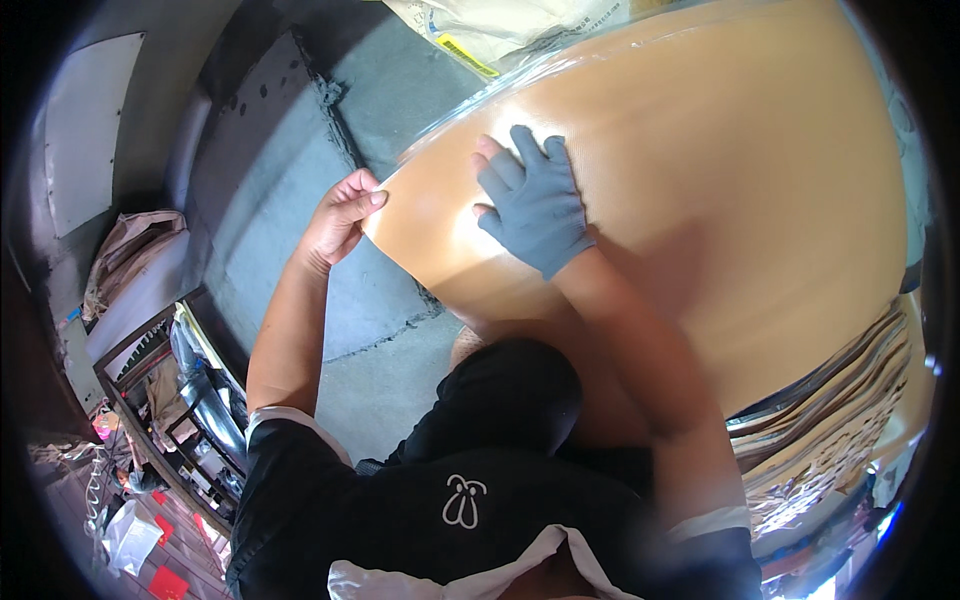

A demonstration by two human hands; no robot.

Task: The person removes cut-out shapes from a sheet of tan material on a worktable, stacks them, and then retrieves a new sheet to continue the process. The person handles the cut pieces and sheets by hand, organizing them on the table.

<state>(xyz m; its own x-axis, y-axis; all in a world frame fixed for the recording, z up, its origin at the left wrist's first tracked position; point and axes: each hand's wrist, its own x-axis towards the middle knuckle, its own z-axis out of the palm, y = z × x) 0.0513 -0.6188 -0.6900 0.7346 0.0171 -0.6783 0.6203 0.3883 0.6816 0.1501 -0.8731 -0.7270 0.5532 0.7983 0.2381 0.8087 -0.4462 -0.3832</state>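
Observation:
A large, glossy tan sheet (750, 170) lies on top of a stack of sheets, its near left corner reaching out over the floor. My left hand (340, 218), bare, pinches that corner between thumb and fingers. On the sheet's surface, a little to the right, my right hand (535, 205) rests palm down with its fingers spread. It wears a grey glove that leaves some fingertips bare, and holds nothing. The layered edges of the stack (820, 425) show at the lower right, in brown, tan and dark tones.
A white sack (500, 30) with a yellow strip lies beyond the sheet's far edge. The grey floor (265, 200) has a dark, rough seam. At the left stand a dark metal frame (165, 400) and a crumpled brown bundle (130, 260). My knee (515, 385) is close below the sheet.

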